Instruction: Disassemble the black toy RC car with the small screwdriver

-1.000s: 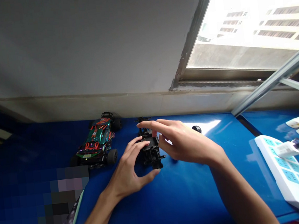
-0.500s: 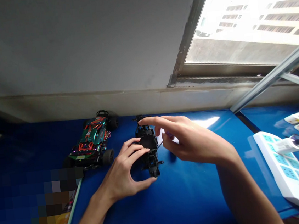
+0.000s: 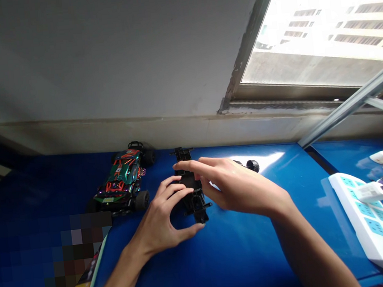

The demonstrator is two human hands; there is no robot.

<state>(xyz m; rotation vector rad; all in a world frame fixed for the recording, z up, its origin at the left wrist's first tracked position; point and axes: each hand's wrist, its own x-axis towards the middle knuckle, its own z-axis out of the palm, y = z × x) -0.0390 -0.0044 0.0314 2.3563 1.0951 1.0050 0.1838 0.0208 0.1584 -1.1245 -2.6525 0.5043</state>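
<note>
A black toy-car chassis [image 3: 188, 181] is lying on a blue tabletop [image 3: 231, 260], its far end pointing toward the wall [image 3: 118, 69]; a green-and-red toy buggy [image 3: 121, 173] is bounding the left, open surface extending nearer me. The left hand [image 3: 161, 217] is arching wide, clasping the chassis between thumb and fingertips. The right hand [image 3: 238, 182] is pointing its index finger across the far part; I cannot tell whether its curled fingers are gripping anything.

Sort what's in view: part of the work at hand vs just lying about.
In use:
- black chassis, left hand gripping it, right hand over it

Likely just lying about:
- green-and-red toy car
- black wheel (link unclear)
- power strip
- white adapter
</note>
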